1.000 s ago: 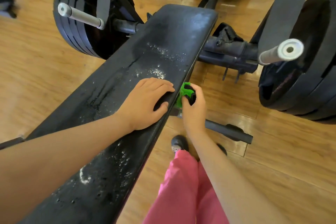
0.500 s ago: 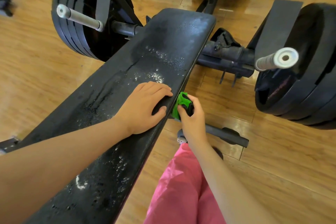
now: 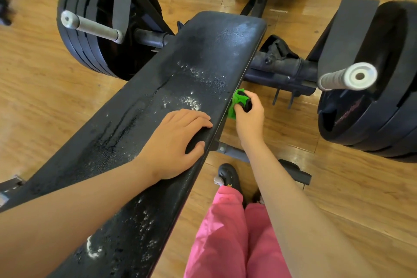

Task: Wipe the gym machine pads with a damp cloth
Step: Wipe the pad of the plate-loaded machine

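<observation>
The right hand has its grip clamped on a bunched green cloth, pressed against the right side edge of the black pad. The left hand lies flat on top, fingers apart, steadying it. Best to keep firm sideways pressure and run long strokes, then take the white residue on top. Since the earlier frame the cloth has slid farther along the edge, and the left hand has stayed put.

Bench pad: black textured vinyl, wet sheen. Cloth: green soft fabric. Floor: glossy wood. Bar sleeves: matt grey metal.
</observation>
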Demonstrator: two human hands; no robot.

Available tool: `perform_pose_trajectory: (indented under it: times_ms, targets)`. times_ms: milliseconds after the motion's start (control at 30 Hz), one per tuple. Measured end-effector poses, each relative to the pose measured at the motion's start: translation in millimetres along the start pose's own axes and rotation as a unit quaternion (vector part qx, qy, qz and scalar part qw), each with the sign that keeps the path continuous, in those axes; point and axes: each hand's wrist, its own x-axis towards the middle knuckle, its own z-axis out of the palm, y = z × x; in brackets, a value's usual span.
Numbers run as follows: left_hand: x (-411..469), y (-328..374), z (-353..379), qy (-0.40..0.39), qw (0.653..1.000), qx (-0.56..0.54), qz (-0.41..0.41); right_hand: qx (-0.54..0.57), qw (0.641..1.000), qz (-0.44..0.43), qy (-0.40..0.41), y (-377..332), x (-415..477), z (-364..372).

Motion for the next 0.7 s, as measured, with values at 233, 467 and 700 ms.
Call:
perform_pose_trajectory:
  times_ms: [233,467,700]
  targets:
    - [1,1,0,0.001,1.000,-0.005,0.000,0.031,0.999,-0.006,-0.039,7,-32,-8]
    - [1,1,1,0.001,1.000,-0.007,-0.004,0.019,1.000,-0.011,-0.020,5,-20,-2]
    - [1,-1,1,0.002,1.000,-0.009,-0.001,-0.036,0.999,0.023,0.004,0,42,1]
